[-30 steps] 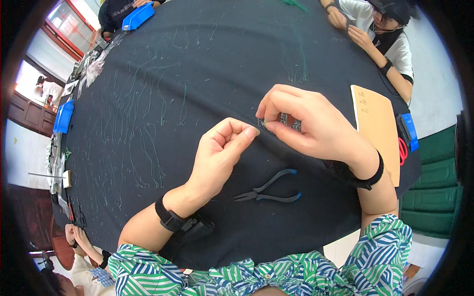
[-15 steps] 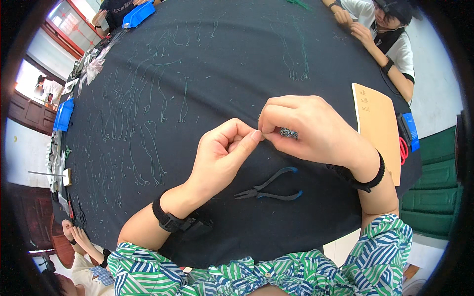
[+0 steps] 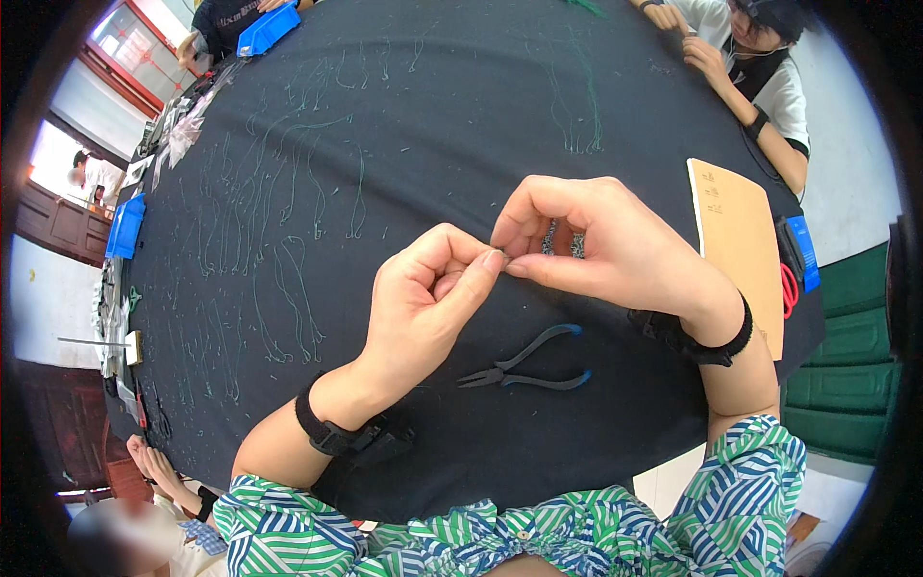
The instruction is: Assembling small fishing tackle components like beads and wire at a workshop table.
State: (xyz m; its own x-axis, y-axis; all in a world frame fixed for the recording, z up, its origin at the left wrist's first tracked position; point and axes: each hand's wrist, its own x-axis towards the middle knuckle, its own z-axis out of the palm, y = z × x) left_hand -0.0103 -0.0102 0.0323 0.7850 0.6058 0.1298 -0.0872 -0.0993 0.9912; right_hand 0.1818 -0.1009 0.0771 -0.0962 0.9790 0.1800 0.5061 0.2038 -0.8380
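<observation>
My left hand point(image 3: 418, 303) and my right hand point(image 3: 625, 255) meet fingertip to fingertip over the middle of the dark cloth. Thumb and forefinger of the left are pinched together; what lies between them is too small to tell. The right hand also pinches at that meeting point. Within its curled fingers hangs a grey-blue, beaded-looking strand point(image 3: 577, 244), partly hidden by the palm and fingers. Below my hands a pair of pliers point(image 3: 519, 373) with dark, blue-tipped handles lies on the cloth, its handles spread and touched by neither hand.
Thin green threads point(image 3: 308, 178) lie scattered over the left of the black cloth point(image 3: 461, 462), others at the far right. A tan notebook point(image 3: 735, 245) and red-handled scissors point(image 3: 789, 290) lie to my right. Blue bins point(image 3: 125, 226) stand along the left edge. Other people sit around the table.
My right hand has lifted and turned slightly, its fingers arched more, so the strand shows as two hanging lengths. Both hands have shifted a little left; the fingertips still meet.
</observation>
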